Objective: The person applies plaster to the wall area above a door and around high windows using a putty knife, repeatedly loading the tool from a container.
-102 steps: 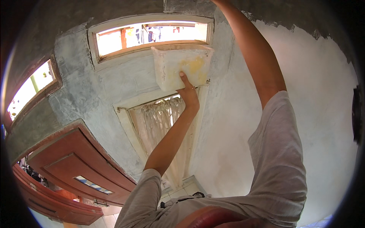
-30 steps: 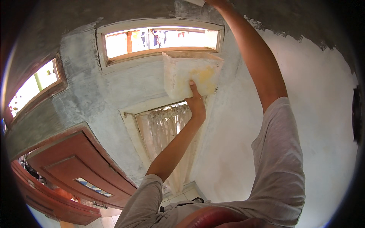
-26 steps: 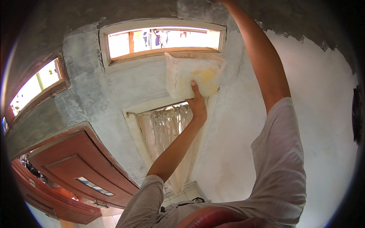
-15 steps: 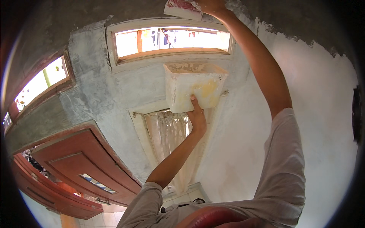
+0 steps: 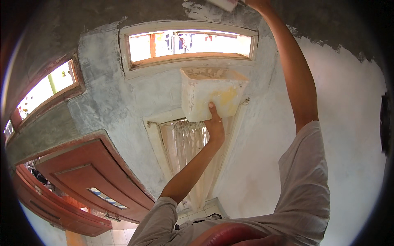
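My left hand (image 5: 215,130) grips a white, tapered plastic tub (image 5: 213,96) from below, its thumb pressed on the near side. Yellowish stains mark that side, and dried residue coats the inner wall. Raised high at the top edge, my right hand (image 5: 257,4) is closed on a wide putty knife (image 5: 223,3). Only part of that hand and of the pale blade shows. The blade is against or close to the dark grey wall (image 5: 164,10), beside a fresh whitish smear (image 5: 201,11).
Below the blade is a narrow framed window (image 5: 188,43). A curtained opening (image 5: 184,139) lies behind the tub. Reddish-brown wooden doors (image 5: 94,180) stand at lower left, under another small window (image 5: 49,84). A whitish coated wall (image 5: 340,102) fills the right side.
My right hand and the putty knife have moved up and to the right, partly out of the picture. A whitish smear shows where the blade was. The tub stays nearly in place.
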`<action>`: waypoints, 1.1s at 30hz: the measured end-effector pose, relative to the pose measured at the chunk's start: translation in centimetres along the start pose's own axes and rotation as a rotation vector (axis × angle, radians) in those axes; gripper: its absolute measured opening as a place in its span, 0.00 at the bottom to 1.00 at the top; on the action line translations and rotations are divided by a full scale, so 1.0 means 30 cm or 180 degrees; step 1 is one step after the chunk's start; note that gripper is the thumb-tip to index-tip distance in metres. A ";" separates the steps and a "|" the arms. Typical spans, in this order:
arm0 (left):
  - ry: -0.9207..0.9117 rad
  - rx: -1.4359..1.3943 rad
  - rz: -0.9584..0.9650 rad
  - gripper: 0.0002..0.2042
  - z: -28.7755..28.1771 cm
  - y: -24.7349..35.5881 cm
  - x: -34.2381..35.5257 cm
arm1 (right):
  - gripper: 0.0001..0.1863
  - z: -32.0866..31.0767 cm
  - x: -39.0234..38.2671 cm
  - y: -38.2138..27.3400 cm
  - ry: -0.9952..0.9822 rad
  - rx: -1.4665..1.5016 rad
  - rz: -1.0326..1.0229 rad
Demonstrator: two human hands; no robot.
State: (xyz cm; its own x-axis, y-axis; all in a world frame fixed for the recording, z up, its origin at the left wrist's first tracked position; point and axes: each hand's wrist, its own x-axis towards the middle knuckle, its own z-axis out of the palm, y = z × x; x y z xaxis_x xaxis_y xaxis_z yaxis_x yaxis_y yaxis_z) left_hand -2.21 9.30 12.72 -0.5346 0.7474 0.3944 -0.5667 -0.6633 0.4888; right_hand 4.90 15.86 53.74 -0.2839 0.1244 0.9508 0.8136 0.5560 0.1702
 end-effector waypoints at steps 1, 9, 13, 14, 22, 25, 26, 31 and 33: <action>0.0007 0.0010 -0.0010 0.39 -0.003 -0.004 0.000 | 0.19 0.003 -0.037 -0.008 -0.0145 -0.0334 -0.0663; -0.0092 -0.0021 -0.0179 0.40 0.030 -0.027 -0.012 | 0.21 0.235 0.026 0.066 0.0722 0.0399 -0.0225; 0.0119 -0.0122 -0.0082 0.36 0.021 0.012 -0.011 | 0.24 0.114 0.065 0.000 0.1017 -0.0197 0.0129; 0.0089 -0.0037 -0.0123 0.38 0.013 0.013 -0.008 | 0.24 0.107 0.054 0.001 0.1020 -0.0189 0.0132; 0.0024 0.0116 -0.0020 0.39 -0.020 -0.002 0.012 | 0.31 0.110 -0.147 -0.030 0.0165 0.0275 -0.0553; 0.0019 0.0197 0.0008 0.39 -0.035 -0.003 0.027 | 0.32 0.162 -0.197 -0.067 0.0751 0.0605 -0.0258; 0.0006 0.0132 -0.0034 0.39 0.000 -0.014 0.007 | 0.32 0.212 -0.188 0.019 0.0746 0.0516 -0.0250; 0.0090 0.0114 -0.0129 0.40 -0.006 0.011 0.008 | 0.28 0.126 -0.119 -0.016 0.1402 0.0420 0.0101; 0.0077 0.0138 0.0043 0.40 -0.018 -0.013 0.023 | 0.26 0.078 -0.085 -0.010 0.1227 0.0528 0.0213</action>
State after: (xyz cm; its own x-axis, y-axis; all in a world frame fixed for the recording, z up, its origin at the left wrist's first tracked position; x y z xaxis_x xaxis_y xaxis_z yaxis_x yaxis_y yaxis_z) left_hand -2.70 10.06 12.38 -0.5572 0.7370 0.3826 -0.5319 -0.6706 0.5171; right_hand 4.21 17.30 50.65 0.0030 -0.1341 0.9910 0.7222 0.6857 0.0906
